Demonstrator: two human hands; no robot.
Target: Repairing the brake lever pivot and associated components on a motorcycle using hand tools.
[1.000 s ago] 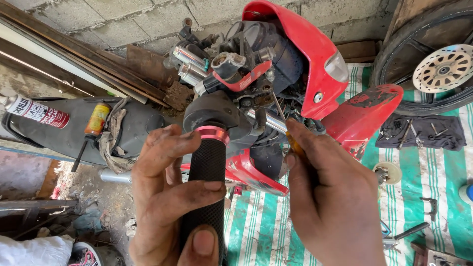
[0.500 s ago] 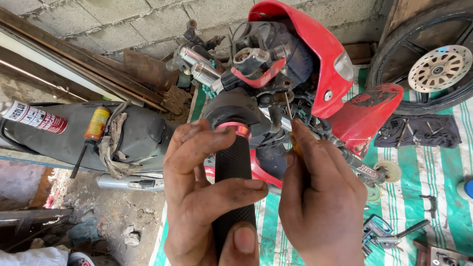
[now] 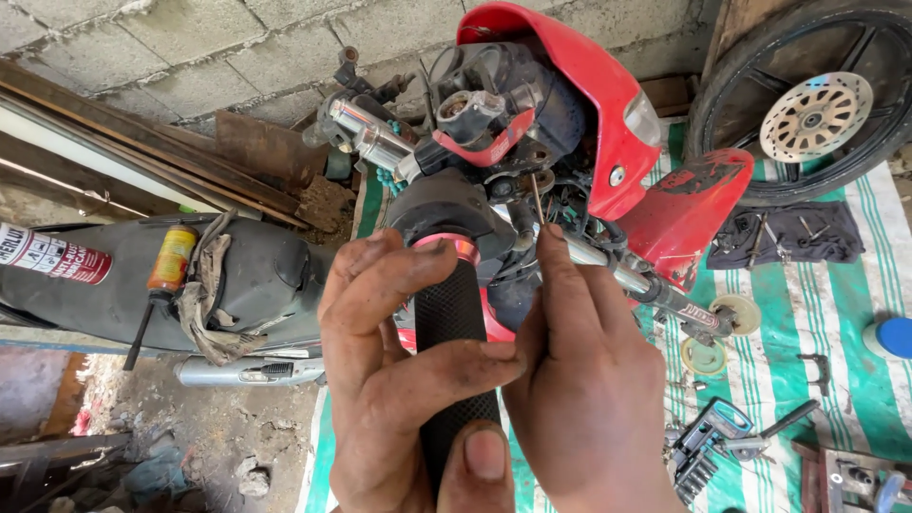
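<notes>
**Fingers steadied grip as thin tool went in**

Fingers [image 3: 380, 285] of the greasy left hand [image 3: 389, 380] curled tight around a black knurled rubber handlebar grip [image 3: 454, 351], apparently to hold it steady, thumb at its 6 o'clock end. The right hand [image 3: 589, 399] pinched a thin metal rod [image 3: 538, 201] between fingertips, aiming it toward the dark switch housing [image 3: 442, 204] at the grip's 12 o'clock. A red motorcycle fairing [image 3: 608, 104] stood at 1 o'clock over a green striped tarpaulin [image 3: 845, 313].
</notes>
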